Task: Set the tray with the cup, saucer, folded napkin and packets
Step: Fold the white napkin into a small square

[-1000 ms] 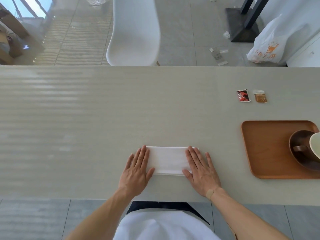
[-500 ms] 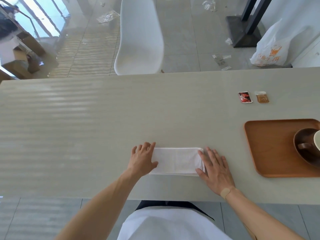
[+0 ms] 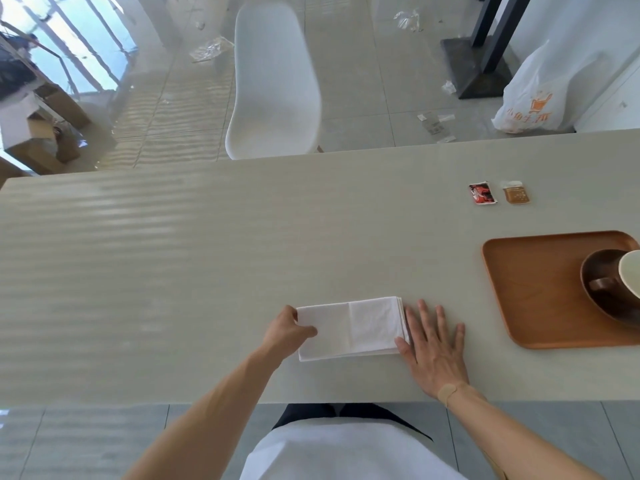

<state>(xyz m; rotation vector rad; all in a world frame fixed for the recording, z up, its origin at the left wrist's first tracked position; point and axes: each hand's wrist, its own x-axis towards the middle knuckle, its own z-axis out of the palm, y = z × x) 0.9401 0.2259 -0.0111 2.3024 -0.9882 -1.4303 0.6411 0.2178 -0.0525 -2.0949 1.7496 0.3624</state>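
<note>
A second ago both hands lay flat on the two ends of the folded napkin (image 3: pixel 349 327); now the left hand (image 3: pixel 285 332) has curled and pinches the napkin's left edge, thumb on top, while the right hand (image 3: pixel 433 344) has slid off to the right and lies spread flat on the tabletop (image 3: pixel 173 271), its thumb and forefinger touching the napkin's right, layered edge. The napkin itself has stayed near the front edge of the tabletop, a long white rectangle with a crease down its middle.

The tabletop is pale grey-beige, with banded reflections across its left half. At the right sits the wooden tray (image 3: pixel 530 292), cut off by the frame edge; on its right part lies the dark brown saucer (image 3: pixel 599 306) carrying the cup (image 3: pixel 630 275), whose pale rim is only partly in view. Beyond the tray, well apart from it, two packets lie side by side: a red packet (image 3: pixel 482 193) and a brown packet (image 3: pixel 516 192).

Across the tabletop stands a white chair (image 3: pixel 273 84) on a grey tiled floor (image 3: pixel 363 64) strewn with scraps of wrapper; a white plastic bag (image 3: pixel 540 98) leans at the far right beside a black stand (image 3: pixel 481 60).

Bare tabletop lies between the right hand and the tray, and the tray's left half is unoccupied.
</note>
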